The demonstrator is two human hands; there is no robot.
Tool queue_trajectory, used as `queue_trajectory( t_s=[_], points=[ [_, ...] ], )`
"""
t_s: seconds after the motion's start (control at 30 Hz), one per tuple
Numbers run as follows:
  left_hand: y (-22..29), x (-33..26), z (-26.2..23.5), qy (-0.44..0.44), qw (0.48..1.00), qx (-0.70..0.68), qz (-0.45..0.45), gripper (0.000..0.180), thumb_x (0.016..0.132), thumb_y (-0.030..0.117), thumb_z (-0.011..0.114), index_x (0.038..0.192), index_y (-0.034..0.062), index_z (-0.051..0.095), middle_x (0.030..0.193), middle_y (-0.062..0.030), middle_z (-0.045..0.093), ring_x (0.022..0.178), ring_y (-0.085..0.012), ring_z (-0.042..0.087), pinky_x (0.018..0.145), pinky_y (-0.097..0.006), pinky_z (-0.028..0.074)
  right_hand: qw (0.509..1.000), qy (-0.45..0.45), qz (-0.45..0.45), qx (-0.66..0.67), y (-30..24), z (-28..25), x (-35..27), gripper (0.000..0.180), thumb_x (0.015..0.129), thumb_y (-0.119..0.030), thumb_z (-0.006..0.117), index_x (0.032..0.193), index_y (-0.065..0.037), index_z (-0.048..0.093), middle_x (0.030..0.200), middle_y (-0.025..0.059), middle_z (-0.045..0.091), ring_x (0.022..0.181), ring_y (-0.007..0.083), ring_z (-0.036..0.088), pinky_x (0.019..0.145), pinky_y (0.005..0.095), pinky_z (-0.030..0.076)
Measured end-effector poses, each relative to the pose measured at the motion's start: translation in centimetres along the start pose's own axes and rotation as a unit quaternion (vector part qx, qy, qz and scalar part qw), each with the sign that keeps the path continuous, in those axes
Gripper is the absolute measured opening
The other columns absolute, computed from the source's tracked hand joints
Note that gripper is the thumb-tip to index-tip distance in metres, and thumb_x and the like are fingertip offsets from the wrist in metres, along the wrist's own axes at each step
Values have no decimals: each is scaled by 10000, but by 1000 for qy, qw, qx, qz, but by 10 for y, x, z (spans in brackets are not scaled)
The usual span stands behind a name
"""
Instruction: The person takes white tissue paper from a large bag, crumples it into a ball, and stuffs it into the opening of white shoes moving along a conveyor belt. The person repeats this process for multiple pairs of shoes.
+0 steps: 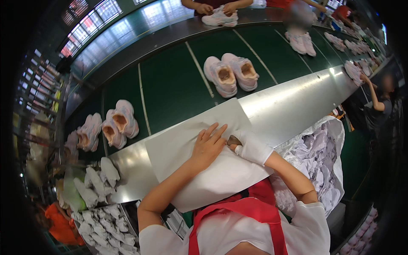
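Note:
A large white paper sheet lies on the metal ledge in front of me, its near edge hanging over toward my red apron. My left hand rests on the sheet with its fingers stretched out and spread, holding nothing. Close beside it, my right hand wears a white glove that leaves the thumb tip bare. Its fingers are curled in around a small, dark, shiny piece whose kind I cannot make out. The paper is creased near both hands.
Beyond the ledge, pairs of pale pink shoes stand on a green conveyor belt. White stuffed paper forms are piled at left. A bag of crumpled paper stands at right. Other people work across the belt and at far right.

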State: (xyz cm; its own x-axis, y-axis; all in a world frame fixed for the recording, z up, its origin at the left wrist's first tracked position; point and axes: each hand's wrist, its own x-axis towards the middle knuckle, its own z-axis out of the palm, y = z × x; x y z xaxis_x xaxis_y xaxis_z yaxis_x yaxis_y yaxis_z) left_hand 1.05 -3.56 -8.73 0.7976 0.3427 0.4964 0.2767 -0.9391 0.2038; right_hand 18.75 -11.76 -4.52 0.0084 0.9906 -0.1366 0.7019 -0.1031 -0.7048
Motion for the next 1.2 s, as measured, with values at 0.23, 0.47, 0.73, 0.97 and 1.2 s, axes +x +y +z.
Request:
queue_trajectory(
  t_s=[0.23, 0.47, 0.73, 0.97, 1.2],
  points=[
    [0, 4, -31, -118, 974, -192, -5, 80, 698, 6, 579, 737, 54, 527, 621, -86, 533, 574, -266, 540, 677, -360, 453, 997, 61, 47, 13, 4, -11, 9, 416, 788, -243, 615, 1146, -49, 534, 933, 217, 641, 839, 384, 617, 751, 410, 487],
    [9, 4, -2, -61, 992, -109, -14, 89, 735, 12, 596, 709, 48, 520, 575, -98, 488, 528, -296, 458, 558, -383, 383, 921, 382, -66, -36, 44, -17, -30, 370, 759, -102, 629, 1126, -82, 580, 901, 133, 648, 820, 302, 633, 725, 367, 512],
    [10, -3, -1, -60, 995, -75, -14, 71, 718, -27, 570, 711, 30, 528, 576, -97, 481, 505, -290, 406, 526, -377, 348, 741, 518, 425, -27, 249, -6, -216, 308, 825, -123, 647, 1111, -40, 565, 935, 117, 655, 818, 209, 631, 736, 315, 499],
    [7, -3, -2, -87, 993, -84, -15, 36, 746, -26, 543, 750, 10, 541, 634, -140, 508, 556, -319, 449, 527, -408, 365, 672, 532, 505, -101, 311, -34, -214, 546, 743, -329, 720, 1181, -66, 528, 1075, 153, 618, 977, 301, 603, 835, 390, 479],
    [6, -3, -4, -72, 994, -85, -9, 48, 712, -25, 547, 733, 18, 545, 652, -118, 525, 525, -313, 425, 524, -398, 360, 691, 436, 528, -232, 341, -80, -174, 490, 720, -288, 668, 1163, -117, 548, 1019, 151, 617, 996, 299, 590, 845, 403, 484]
  ],
)
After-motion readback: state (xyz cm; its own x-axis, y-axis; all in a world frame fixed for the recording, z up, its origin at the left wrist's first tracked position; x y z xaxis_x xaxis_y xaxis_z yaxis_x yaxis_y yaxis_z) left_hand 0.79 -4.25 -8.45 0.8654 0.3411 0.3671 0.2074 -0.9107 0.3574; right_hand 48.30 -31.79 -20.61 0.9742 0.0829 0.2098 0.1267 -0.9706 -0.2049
